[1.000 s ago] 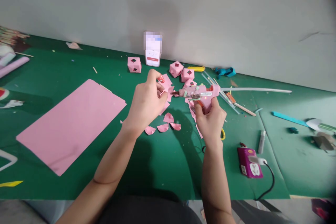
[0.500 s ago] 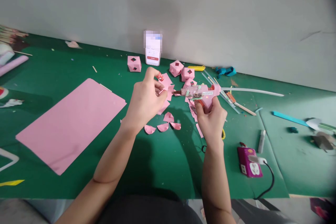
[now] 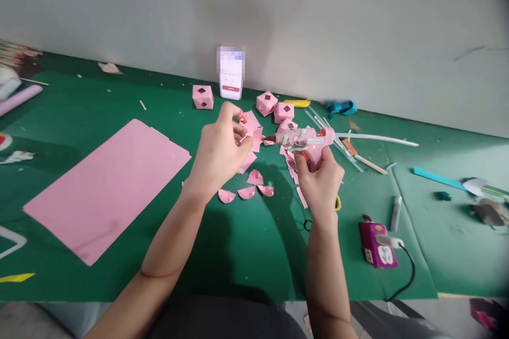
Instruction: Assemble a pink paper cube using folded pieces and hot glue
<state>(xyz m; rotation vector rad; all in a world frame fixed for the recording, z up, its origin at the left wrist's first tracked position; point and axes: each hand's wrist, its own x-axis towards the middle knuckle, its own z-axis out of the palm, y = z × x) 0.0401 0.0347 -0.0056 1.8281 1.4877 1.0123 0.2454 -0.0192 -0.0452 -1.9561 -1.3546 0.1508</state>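
Note:
My right hand [image 3: 321, 183] is wrapped round the handle of a pink hot glue gun [image 3: 304, 139], a long white glue stick [image 3: 376, 137] jutting from its back. The gun's nozzle points left and meets or nearly meets a folded pink paper piece [image 3: 256, 139]. That piece is pinched in my left hand [image 3: 223, 145], whose fingertips are partly hidden behind the hand. Below lie several curved pink paper cutouts [image 3: 246, 192]. Pink paper cubes with diamond holes stand behind: one on the left [image 3: 203, 97], others on the right [image 3: 266, 104].
A phone [image 3: 231, 74] leans against the wall. Pink paper sheets [image 3: 107, 190] lie at left. To the right are a purple power adapter [image 3: 377, 244] with a plugged cord, a white tube [image 3: 396, 213], a craft knife [image 3: 350, 147] and blue strips [image 3: 439, 179]. Scissors are partly hidden under my right hand.
The end of the glue stick behind the gun has shifted slightly left. Both hands keep almost the same place, with the nozzle still at the paper piece.

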